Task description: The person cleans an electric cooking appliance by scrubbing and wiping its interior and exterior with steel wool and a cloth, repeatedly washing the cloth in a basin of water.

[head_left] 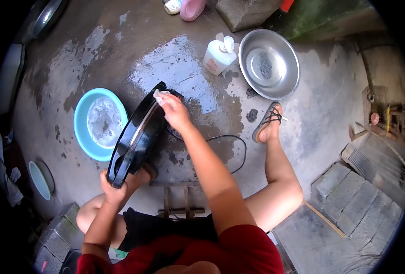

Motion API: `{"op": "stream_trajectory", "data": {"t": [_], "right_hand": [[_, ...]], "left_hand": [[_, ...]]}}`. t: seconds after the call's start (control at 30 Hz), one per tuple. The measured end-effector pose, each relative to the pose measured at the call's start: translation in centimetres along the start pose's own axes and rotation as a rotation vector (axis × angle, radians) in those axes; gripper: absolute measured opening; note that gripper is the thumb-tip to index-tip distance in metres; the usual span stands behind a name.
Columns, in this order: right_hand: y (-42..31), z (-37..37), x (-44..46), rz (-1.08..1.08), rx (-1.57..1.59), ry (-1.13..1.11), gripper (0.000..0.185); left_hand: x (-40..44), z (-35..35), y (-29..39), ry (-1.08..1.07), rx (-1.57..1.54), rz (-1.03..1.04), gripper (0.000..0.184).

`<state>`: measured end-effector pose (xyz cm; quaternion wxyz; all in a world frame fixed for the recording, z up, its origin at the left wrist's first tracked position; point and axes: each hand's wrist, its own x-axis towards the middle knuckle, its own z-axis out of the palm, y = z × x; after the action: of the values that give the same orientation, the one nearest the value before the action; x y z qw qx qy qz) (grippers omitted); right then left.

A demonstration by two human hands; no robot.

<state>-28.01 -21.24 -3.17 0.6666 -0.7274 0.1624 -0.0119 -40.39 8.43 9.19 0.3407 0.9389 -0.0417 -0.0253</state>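
A glossy black electric griddle [128,141], round and closed, is tilted up on its edge in front of me. My left hand [114,189] is wrapped round its handle at the near lower end. Near the far upper end, my right hand [176,112] presses a crumpled white cloth [158,95] against the rim. The griddle hides part of the fingers of both hands. A black power cord [245,153] loops over the ground to the right. Close on the left stands a turquoise basin [80,132] of sudsy water.
A steel basin [295,68] holds a little water and a grey clump. Beside it stand a white pump bottle [219,57] and dark scouring pads [252,115]. A small pale basin [39,180] leans at left. Concrete blocks [349,192] lie at right. The concrete floor is wet.
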Motion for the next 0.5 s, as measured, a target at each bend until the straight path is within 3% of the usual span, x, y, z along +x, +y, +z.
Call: {"op": "stream_trajectory", "data": {"t": [0.07, 0.1, 0.17, 0.27, 0.37, 0.4, 0.5], "right_hand": [[4.1, -0.8, 2.0, 0.174, -0.069, -0.060, 0.027], [6.4, -0.9, 2.5, -0.063, -0.293, 0.018, 0.028], [8.0, -0.9, 3.4, -0.201, -0.466, 0.074, 0.028], [8.2, -0.6, 4.4, 0.013, -0.245, 0.147, 0.029], [10.8, -0.5, 8.3, 0.315, 0.140, 0.574, 0.033], [9.5, -1.5, 9.1, 0.232, 0.179, 0.524, 0.035], [1.8, -1.6, 8.3, 0.154, 0.282, 0.041, 0.037]], "left_hand": [[-0.4, 0.0, -1.2, 0.006, 0.011, 0.005, 0.049], [-0.4, 0.1, -1.3, 0.008, 0.003, 0.010, 0.049], [-0.3, 0.1, -1.1, 0.012, -0.009, 0.018, 0.049], [-1.0, -0.3, -1.3, -0.026, -0.023, -0.019, 0.053], [-1.4, 0.4, -2.7, -0.044, -0.035, -0.007, 0.054], [-1.6, 0.6, -3.1, -0.049, -0.036, -0.002, 0.054], [-1.6, 1.1, -3.2, -0.055, -0.050, -0.037, 0.052]]}}
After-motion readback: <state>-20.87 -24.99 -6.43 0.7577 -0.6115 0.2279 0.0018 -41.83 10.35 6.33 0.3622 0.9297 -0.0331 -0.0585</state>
